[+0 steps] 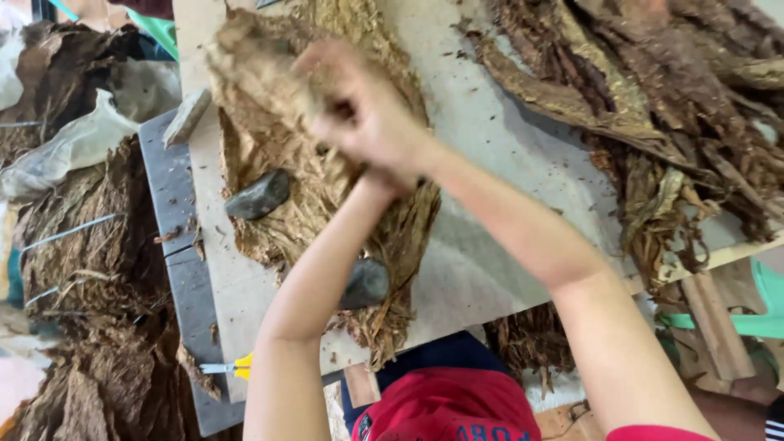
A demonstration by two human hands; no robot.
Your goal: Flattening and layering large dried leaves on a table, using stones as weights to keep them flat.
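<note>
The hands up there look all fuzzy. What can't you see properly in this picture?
- Head view: the two hands blur together, so their grip on the dried leaf is unclear.
- A grey stone sits partly behind the left forearm.
- The yellow-handled tool is too small to identify.
- The right leaf heap is cut off by the frame edge.

hands (363,122) meeting over dried leaves (278,139), table (498,204)

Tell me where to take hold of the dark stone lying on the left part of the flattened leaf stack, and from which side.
Grip the dark stone across its narrow width, probably from above. It lies long and slanted on the leaf stack, its top and both long sides bare. The blurred hands work to its right, so coming in from the left edge of the board looks clearest.
</note>
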